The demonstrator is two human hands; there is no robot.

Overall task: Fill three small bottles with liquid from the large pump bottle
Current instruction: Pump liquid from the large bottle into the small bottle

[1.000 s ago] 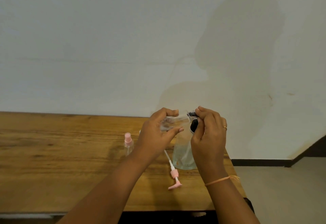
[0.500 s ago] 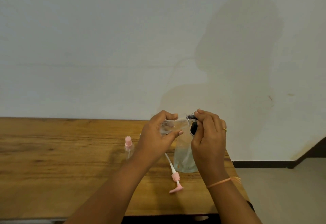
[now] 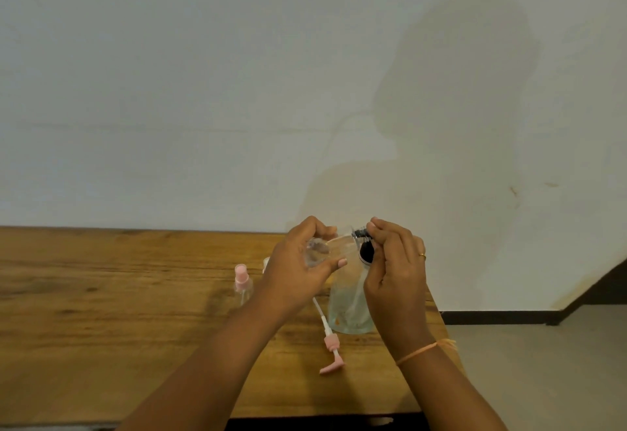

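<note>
While the left hand (image 3: 298, 269) curls round a small clear bottle (image 3: 326, 249) held almost on its side above the wooden table (image 3: 101, 311), I see the right hand (image 3: 397, 267) pinching the dark cap (image 3: 360, 234) at that bottle's mouth between thumb and fingertips. Just below them the large bottle (image 3: 349, 308) stands upright near the table's right edge, its top open and dark. Its pump (image 3: 330, 345), pink-headed with a white tube, lies flat on the wood just left of it. Another small bottle with a pink cap (image 3: 242, 286) stands upright further left, apart from both hands. A thin orange band (image 3: 420, 351) circles the right wrist.
</note>
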